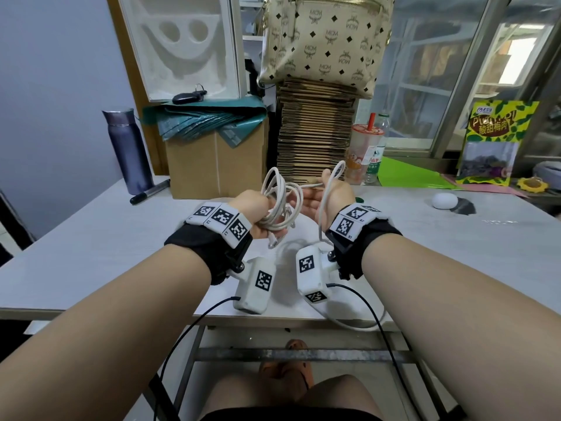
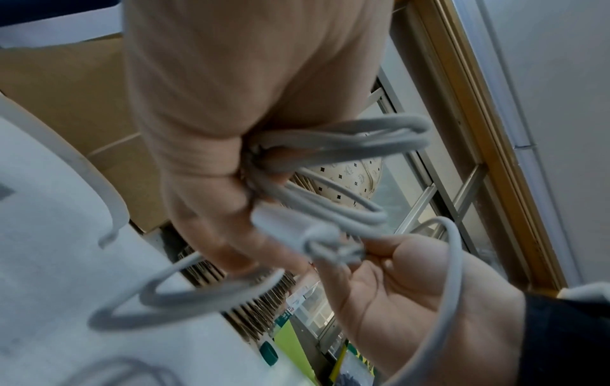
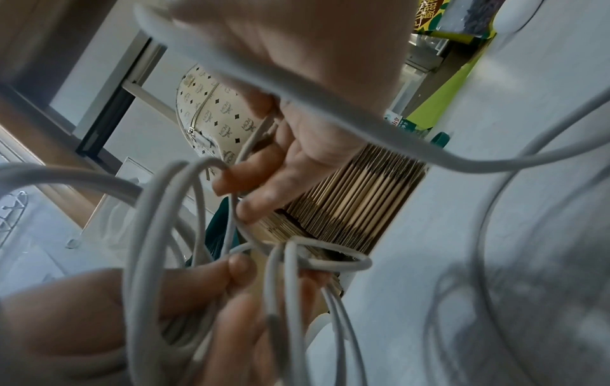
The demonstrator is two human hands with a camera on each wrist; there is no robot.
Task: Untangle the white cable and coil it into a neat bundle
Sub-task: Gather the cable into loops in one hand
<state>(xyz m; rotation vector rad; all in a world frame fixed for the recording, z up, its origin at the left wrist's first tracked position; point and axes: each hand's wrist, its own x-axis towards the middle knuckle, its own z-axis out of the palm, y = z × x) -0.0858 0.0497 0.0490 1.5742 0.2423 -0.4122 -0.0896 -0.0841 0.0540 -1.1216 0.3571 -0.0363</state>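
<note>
Both hands held up over the grey table (image 1: 91,238), near its front edge. Left hand (image 1: 255,214) has its fingers curled tight round several loops of the white cable (image 1: 280,205), gathered into a loose bunch; one white plug end (image 1: 273,242) hangs out below the fist. Right hand (image 1: 326,199) sits just beside it, palm turned up, fingers mostly straight and relaxed; a strand runs between its fingers near the tips and on over the palm, but whether it is pinched there I cannot tell. From the wrist that strand drops past the right wrist camera and loops off the table's front edge. In the right wrist view the loops (image 3: 171,235) cross in front of the lens and block much of the scene. Behind the hands, close: a cardboard box (image 1: 217,165) topped with folded teal bags (image 1: 209,117), and a tall stack of flattened cardboard (image 1: 315,132) carrying a patterned cream bag (image 1: 328,41). A purple flask (image 1: 127,150) stands at far left, a black marker (image 1: 150,191) lying near it. Right of the stack: a plastic drink cup with red straw (image 1: 364,150), a green sheet (image 1: 409,174), a snack packet (image 1: 494,141) and a small white rounded object (image 1: 444,200).
</note>
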